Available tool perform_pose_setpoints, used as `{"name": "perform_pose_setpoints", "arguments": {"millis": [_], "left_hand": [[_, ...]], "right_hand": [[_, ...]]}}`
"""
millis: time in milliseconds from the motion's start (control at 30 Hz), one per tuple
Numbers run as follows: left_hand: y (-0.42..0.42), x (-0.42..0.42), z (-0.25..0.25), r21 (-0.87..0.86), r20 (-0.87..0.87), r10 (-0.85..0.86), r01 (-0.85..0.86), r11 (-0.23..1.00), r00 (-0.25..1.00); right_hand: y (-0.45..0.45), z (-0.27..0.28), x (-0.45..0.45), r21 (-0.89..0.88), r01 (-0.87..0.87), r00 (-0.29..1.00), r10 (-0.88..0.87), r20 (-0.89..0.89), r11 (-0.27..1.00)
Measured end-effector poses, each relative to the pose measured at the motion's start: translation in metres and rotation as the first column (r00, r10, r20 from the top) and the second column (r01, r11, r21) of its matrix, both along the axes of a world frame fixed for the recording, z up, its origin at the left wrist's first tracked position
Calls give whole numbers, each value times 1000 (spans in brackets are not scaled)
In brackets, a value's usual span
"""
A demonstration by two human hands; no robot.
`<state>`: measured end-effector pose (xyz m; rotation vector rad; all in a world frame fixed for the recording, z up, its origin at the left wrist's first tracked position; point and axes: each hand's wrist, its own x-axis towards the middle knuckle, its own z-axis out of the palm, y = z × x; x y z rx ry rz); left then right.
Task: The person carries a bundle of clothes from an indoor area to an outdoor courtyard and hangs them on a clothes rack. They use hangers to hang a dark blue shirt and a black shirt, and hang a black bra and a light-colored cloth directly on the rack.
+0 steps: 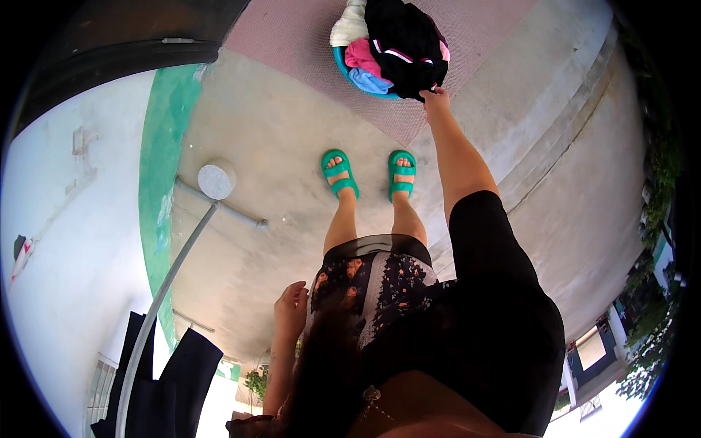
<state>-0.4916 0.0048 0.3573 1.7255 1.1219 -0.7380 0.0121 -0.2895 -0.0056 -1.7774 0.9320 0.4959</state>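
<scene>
My right hand [436,99] reaches forward and pinches the near edge of a black garment with white and red trim [408,55]. That garment lies on top of a heap of laundry in a teal basin [340,61]. Beside it in the basin are a cream towel [349,24], a pink cloth [361,56] and a light blue cloth [370,81]. My left hand [292,302] hangs low beside my hip, fingers loosely curled, with nothing seen in it.
The basin stands on a pinkish mat [306,71] on the concrete floor. To the left, a grey metal stand [233,215] with a round weight [216,179] stands near a white and green wall [167,120]. Dark clothes [189,372] hang at lower left.
</scene>
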Motion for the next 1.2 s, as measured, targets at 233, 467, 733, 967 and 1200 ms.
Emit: {"name": "perform_pose_setpoints", "arguments": {"millis": [233, 467, 733, 967, 1200], "left_hand": [[-14, 76, 77, 104, 74, -69, 61, 993, 995], [-12, 106, 106, 170, 243, -135, 95, 981, 960], [3, 229, 182, -7, 578, 18, -16, 1000, 816], [-19, 364, 337, -196, 922, 242, -174, 965, 303], [41, 316, 463, 573, 557, -175, -224, 789, 812]], "right_hand": [[15, 147, 59, 476, -139, 984, 68, 163, 868], [38, 432, 138, 814, -365, 861, -167, 479, 452], [64, 616, 128, 678, -497, 820, 37, 572, 542], [72, 748, 52, 399, -896, 439, 528, 727, 194], [58, 808, 83, -693, -585, -111, 805, 583, 421]]}}
